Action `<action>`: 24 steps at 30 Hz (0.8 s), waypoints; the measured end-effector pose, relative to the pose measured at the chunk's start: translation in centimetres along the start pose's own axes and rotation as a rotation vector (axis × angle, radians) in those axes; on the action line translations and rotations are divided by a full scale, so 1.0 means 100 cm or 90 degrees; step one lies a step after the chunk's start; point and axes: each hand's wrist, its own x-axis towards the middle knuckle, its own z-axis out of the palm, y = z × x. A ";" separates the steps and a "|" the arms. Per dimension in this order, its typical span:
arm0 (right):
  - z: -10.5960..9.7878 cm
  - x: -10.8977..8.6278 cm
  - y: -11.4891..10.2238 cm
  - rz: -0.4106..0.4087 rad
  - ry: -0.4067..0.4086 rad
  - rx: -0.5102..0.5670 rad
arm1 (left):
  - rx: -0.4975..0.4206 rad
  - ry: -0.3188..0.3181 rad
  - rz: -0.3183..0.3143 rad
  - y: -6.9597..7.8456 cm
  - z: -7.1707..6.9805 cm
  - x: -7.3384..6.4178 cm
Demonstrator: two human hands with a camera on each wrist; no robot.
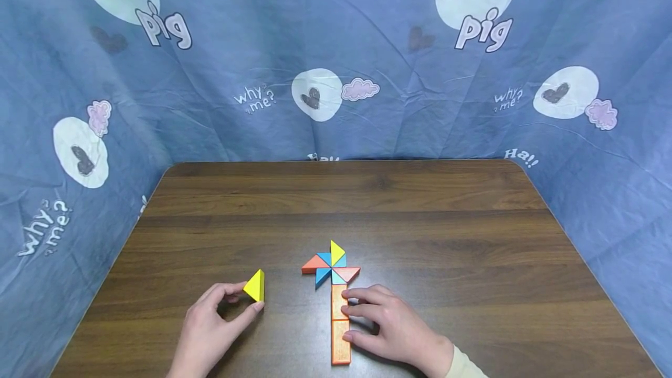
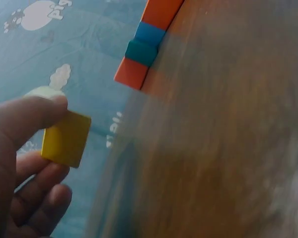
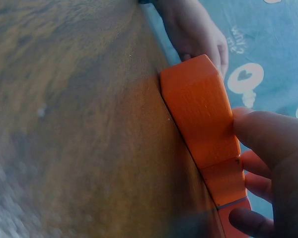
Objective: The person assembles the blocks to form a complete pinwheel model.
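My left hand (image 1: 207, 322) pinches a yellow triangular block (image 1: 254, 286) between thumb and fingertips, left of the block figure. In the left wrist view, a flat square side of this yellow block (image 2: 66, 140) faces the camera. My right hand (image 1: 396, 322) rests its thumb and fingertips along the right side of two orange rectangular blocks, the nearer block (image 1: 340, 347) and the farther block (image 1: 338, 302), laid end to end in a column. Beyond them, triangular blocks form a pinwheel, among them a yellow triangle (image 1: 336, 252), a red triangle (image 1: 315, 263) and a blue triangle (image 1: 322, 277).
All this stands on a brown wooden table (image 1: 446, 220). A blue printed cloth (image 1: 336, 28) hangs behind the table and along both sides. The table's far edge (image 1: 336, 161) runs straight across, with rounded corners.
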 end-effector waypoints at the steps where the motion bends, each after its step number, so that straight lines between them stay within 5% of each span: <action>1: 0.000 0.000 0.000 -0.001 0.001 0.000 | -0.009 -0.006 0.009 0.001 0.001 0.000; 11: 0.000 0.000 0.001 -0.002 0.003 0.001 | -0.086 -0.064 0.104 0.015 0.021 0.001; 24: -0.001 -0.001 0.000 0.028 -0.029 -0.004 | -0.138 -0.118 0.155 0.037 0.041 0.000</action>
